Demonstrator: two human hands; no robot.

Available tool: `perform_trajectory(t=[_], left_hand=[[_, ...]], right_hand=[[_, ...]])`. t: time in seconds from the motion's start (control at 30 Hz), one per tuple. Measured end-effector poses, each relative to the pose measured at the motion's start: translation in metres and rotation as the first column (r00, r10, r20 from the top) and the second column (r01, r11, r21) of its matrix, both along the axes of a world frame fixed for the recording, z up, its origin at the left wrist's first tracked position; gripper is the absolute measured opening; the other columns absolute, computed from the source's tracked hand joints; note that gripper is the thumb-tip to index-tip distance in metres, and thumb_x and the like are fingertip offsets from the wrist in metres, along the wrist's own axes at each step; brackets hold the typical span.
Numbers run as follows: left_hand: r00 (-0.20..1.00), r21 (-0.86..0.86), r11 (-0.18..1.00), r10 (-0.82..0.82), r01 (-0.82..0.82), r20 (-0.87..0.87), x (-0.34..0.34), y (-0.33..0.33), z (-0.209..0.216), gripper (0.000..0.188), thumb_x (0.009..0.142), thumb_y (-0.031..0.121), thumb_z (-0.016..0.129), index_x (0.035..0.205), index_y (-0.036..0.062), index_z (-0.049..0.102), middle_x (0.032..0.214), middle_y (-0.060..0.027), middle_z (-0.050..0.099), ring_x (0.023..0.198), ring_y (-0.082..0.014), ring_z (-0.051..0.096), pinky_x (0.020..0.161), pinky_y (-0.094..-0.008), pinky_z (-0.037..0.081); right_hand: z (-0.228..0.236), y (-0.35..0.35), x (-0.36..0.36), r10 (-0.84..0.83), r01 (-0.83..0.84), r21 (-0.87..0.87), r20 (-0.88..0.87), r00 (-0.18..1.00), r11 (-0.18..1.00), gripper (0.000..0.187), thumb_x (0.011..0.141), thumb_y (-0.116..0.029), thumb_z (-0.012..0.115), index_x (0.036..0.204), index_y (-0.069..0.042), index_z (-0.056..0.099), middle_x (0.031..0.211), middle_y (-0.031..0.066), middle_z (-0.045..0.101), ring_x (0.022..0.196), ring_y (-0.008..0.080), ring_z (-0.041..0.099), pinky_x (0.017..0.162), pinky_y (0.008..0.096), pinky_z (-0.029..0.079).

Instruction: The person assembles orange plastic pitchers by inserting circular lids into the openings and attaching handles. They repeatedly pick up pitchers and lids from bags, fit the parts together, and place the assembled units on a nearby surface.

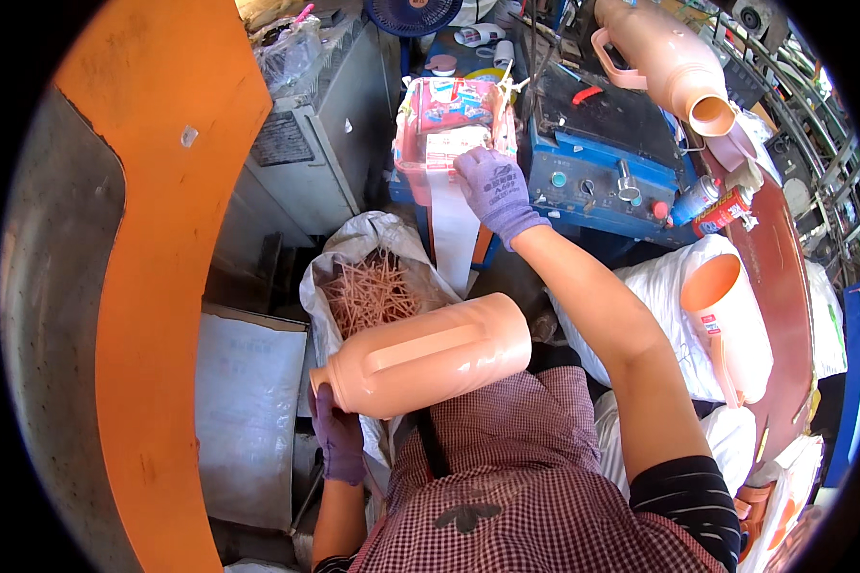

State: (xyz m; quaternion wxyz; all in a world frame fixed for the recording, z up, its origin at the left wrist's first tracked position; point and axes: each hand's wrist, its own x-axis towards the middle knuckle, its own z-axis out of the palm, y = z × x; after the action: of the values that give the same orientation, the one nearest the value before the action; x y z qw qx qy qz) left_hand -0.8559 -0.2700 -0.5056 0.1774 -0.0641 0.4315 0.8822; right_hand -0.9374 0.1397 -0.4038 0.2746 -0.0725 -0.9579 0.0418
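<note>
My left hand [338,435], in a purple glove, is closed round the narrow neck of a peach-pink plastic thermos flask shell [430,355]. The shell lies tilted across my lap, its handle facing up and its wide end to the right. Farther off, my right hand [495,194], also gloved, has its fingertips closed at a white label strip [452,224]. That strip hangs over the front of a pink plastic basket [411,153] holding packets and labels. My right thumb is hidden.
A white sack [323,286] of thin pink plastic sprues stands beyond the shell. Other pink shells lie on a white sack [721,320] at right and at upper right [664,57]. A blue machine [592,181] with knobs, two spray cans [712,205] and an orange panel [162,286] flank me.
</note>
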Motion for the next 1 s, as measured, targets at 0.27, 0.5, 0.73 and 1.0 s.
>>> perform_trajectory(t=[0.27,0.5,0.73,1.0], left_hand=[[0.955,0.121,0.981,-0.179,0.154,0.235,0.036,-0.047,-0.036,0.063,0.090,0.036,0.061,0.143,0.0083,0.039,0.144,-0.0116,0.047,0.132,-0.0301,0.046,0.110,-0.0491,0.037],[0.969,0.068,0.974,-0.225,0.218,0.105,0.037,-0.052,-0.038,0.065,0.093,0.038,0.057,0.144,0.0023,0.038,0.146,-0.0153,0.044,0.136,-0.0313,0.041,0.114,-0.0508,0.030],[0.948,0.019,0.949,-0.317,0.316,0.035,0.037,-0.052,-0.030,0.064,0.093,0.040,0.057,0.142,0.0020,0.039,0.144,-0.0147,0.045,0.134,-0.0302,0.043,0.113,-0.0484,0.031],[0.956,-0.037,0.955,-0.294,0.294,0.012,0.042,-0.046,-0.018,0.058,0.093,0.041,0.056,0.137,0.0056,0.044,0.139,-0.0135,0.050,0.129,-0.0287,0.047,0.108,-0.0485,0.036]], right_hand=[[-0.007,-0.022,0.044,0.222,-0.177,0.160,-0.340,0.914,0.971,0.011,0.081,-0.014,0.068,0.088,-0.008,0.061,0.098,0.0112,0.063,0.091,0.0304,0.062,0.081,0.0406,0.050],[-0.041,-0.059,0.229,-0.235,0.084,-0.996,0.084,0.968,-0.011,0.015,0.089,-0.015,0.068,0.098,-0.003,0.065,0.080,0.0021,0.067,0.065,0.0083,0.060,0.059,0.0255,0.049],[-0.051,-0.095,0.271,-0.269,0.112,-0.944,0.200,0.942,-0.310,0.017,0.086,-0.010,0.070,0.098,0.001,0.064,0.080,0.0041,0.065,0.061,0.0087,0.059,0.054,0.0216,0.045],[-0.066,-0.103,0.275,-0.282,0.109,-0.926,0.220,0.934,-0.361,0.019,0.085,-0.007,0.070,0.099,0.003,0.064,0.081,0.0060,0.066,0.058,0.0101,0.059,0.054,0.0225,0.046]])
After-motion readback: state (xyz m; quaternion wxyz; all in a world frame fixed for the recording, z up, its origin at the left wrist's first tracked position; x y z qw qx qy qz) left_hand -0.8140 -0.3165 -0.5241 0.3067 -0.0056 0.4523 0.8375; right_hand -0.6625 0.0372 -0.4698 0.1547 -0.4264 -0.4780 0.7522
